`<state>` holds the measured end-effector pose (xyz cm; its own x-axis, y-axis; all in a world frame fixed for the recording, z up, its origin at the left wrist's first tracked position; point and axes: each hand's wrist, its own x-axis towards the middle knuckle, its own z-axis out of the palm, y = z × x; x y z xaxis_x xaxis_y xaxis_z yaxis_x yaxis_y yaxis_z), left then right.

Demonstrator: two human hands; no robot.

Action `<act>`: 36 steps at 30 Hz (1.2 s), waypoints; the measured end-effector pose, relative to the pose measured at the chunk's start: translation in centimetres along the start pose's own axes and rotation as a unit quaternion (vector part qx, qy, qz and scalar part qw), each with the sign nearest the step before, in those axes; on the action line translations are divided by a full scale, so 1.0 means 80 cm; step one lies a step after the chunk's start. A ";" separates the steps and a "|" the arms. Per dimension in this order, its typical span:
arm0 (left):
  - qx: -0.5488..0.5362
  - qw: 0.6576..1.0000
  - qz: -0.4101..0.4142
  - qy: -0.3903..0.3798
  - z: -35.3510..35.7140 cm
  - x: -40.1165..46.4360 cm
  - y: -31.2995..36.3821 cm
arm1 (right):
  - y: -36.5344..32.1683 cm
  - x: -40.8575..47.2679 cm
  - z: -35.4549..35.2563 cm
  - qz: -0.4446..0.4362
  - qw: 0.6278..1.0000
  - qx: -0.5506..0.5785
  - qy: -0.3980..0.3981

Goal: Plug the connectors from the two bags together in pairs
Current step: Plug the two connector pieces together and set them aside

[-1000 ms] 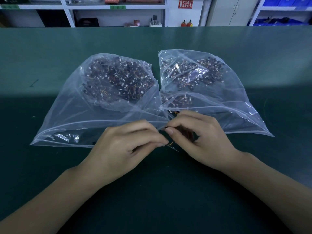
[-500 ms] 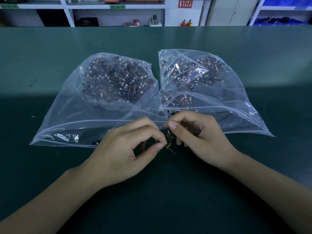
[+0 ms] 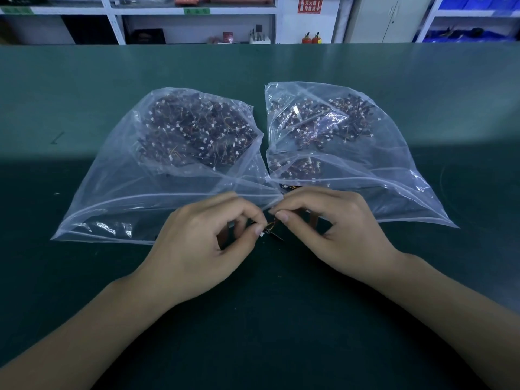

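Green table (image 3: 84,277): two connector bags (image 3: 157,192) (image 3: 380,153) side by side.

Left hand (image 3: 202,243) and right hand (image 3: 329,229) low, fingertips nearly meeting, fingers curled in pinches; what each pinches seems too small to tell. Forearms angled inward.

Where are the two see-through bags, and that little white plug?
Left clear plastic bag (image 3: 112,192), head view, bare front film.
Right clear plastic bag (image 3: 394,170), head view, bare side film.
Small white plug (image 3: 262,234), head view, its tip.

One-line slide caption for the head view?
Left hand and right hand pinch small wired connectors together before two clear plastic bags on a green mat.
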<state>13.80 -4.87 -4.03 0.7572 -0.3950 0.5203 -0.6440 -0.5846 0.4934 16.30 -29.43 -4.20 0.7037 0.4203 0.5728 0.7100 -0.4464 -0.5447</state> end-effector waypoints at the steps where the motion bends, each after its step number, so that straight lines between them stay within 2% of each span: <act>1: -0.005 1.000 0.002 0.000 0.000 0.000 0.000 | 0.000 0.000 0.000 0.007 1.000 0.003 0.003; 6: 0.024 0.999 -0.001 0.030 0.001 0.000 0.002 | -0.005 0.002 -0.002 0.025 1.000 0.012 -0.008; 11: -0.005 0.999 0.002 0.054 -0.002 0.000 0.006 | -0.007 0.001 -0.001 0.060 0.998 0.028 0.003; 17: -0.073 0.996 0.021 0.035 -0.003 -0.003 0.011 | -0.011 -0.002 -0.002 0.135 0.983 0.121 0.016; 20: -0.060 0.998 0.013 0.017 -0.001 -0.004 0.008 | -0.014 -0.003 0.001 0.168 0.962 0.216 -0.006; 22: -0.034 0.999 0.008 -0.001 0.000 -0.004 0.005 | -0.012 -0.003 0.003 0.177 0.955 0.235 -0.015; 26: -0.017 0.999 0.004 -0.040 0.000 -0.003 0.001 | -0.011 -0.002 0.003 0.123 0.980 0.156 -0.017; 30: 0.009 0.996 0.022 -0.087 0.001 -0.003 0.001 | -0.013 -0.001 0.003 0.097 0.989 0.111 0.001; 33: -0.020 0.998 0.031 -0.058 0.001 -0.005 0.004 | -0.011 0.001 0.001 0.079 0.995 0.054 0.017; 36: -0.060 0.998 0.031 -0.008 -0.002 -0.006 0.007 | -0.010 0.002 -0.001 0.091 0.994 0.045 0.028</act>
<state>13.03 -4.87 -3.89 0.7170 -0.4384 0.5419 -0.6968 -0.4697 0.5421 15.83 -29.07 -3.66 0.8195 0.2932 0.4925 0.5730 -0.4376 -0.6929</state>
